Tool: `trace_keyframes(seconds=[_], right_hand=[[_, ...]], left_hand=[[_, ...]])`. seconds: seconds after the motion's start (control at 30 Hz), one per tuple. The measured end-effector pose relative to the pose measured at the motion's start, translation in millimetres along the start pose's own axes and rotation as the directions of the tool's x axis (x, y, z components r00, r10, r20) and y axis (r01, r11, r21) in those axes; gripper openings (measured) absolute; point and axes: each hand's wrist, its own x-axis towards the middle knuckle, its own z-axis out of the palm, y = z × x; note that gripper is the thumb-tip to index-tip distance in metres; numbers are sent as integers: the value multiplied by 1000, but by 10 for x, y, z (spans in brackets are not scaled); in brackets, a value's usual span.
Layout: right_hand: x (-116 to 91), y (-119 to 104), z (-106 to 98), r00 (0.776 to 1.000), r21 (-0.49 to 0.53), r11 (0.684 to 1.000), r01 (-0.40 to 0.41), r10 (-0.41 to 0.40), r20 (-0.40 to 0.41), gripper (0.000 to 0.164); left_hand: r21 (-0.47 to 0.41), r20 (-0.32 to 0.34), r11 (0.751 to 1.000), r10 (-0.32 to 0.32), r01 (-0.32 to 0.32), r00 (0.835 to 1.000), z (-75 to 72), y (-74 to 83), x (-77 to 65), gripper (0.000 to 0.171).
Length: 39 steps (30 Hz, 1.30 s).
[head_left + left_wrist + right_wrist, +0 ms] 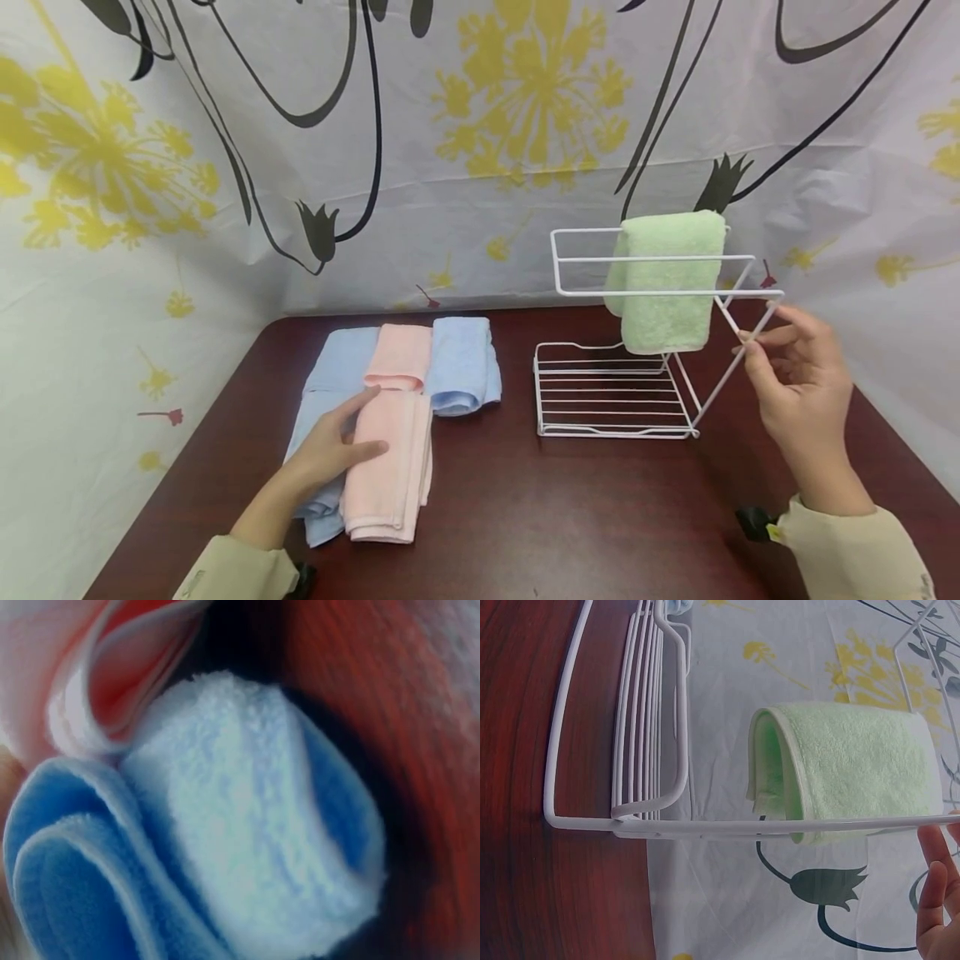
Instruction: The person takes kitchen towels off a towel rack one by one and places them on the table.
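A white wire rack (pixel 613 435) stands on the right of the table, with a light green towel (pixel 671 283) draped over a bar in its upper part. My right hand (pixel 806 379) pinches the rack's slanted right side wire between thumb and fingers. Over on the left, my left hand (pixel 330 446) rests on the nearer folded pink towel (pixel 393 483), index finger and thumb spread along it. Behind it lies a second, smaller folded pink towel (pixel 401 354). The left wrist view shows folded ends of a blue towel (pixel 71 900) and a paler blue towel (pixel 232 825) close up.
Blue towels (pixel 341 358) lie along the left of the pink ones, and a folded blue towel (pixel 459 367) sits at their right. Behind the dark red table (pixel 570 517) hangs a white cloth (pixel 420 208) with yellow and grey flower prints.
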Motion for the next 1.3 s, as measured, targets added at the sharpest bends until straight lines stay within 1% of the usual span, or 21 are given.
trace_keyframes(seconds=[0.2, 0.3, 0.5, 0.7, 0.77, 0.9, 0.97, 1.13, 1.3], right_hand=[[-7, 0, -1, 1000, -13, 1000, -2, 2, 7, 49], [-5, -3, -1, 1000, -26, 1000, 1, -1, 12, 49], [-1, -6, 0, 1000, -28, 1000, 3, -2, 12, 49], [8, 1, -5, 1000, -28, 1000, 5, -4, 11, 49], [9, 5, -6, 1000, -27, 1000, 6, -5, 12, 49], [8, 13, -7, 1000, -21, 1000, 4, -4, 12, 49], [6, 16, -10, 1000, -22, 1000, 4, -4, 13, 49], [0, 18, -13, 1000, -15, 1000, 0, 0, 11, 50], [0, 17, -12, 1000, -2, 1000, 0, 0, 6, 49]], left_hand=[[-128, 49, 992, 0, 6, 999, -65, 18, -72, 82], [-136, 50, 991, 18, -11, 999, -120, 28, -105, 79], [-9, -13, 997, 80, -80, 997, -265, 52, -160, 70], [119, -45, 987, 118, -112, 992, -387, 146, -166, 59], [157, -58, 982, 120, -109, 991, -408, 198, -149, 57], [180, -72, 977, 126, -111, 989, -438, 314, -100, 54], [189, -67, 975, 135, -120, 989, -447, 378, -73, 52], [219, -43, 962, 178, -165, 983, -455, 545, 19, 49], [254, -21, 944, 222, -209, 975, -427, 734, 165, 48]])
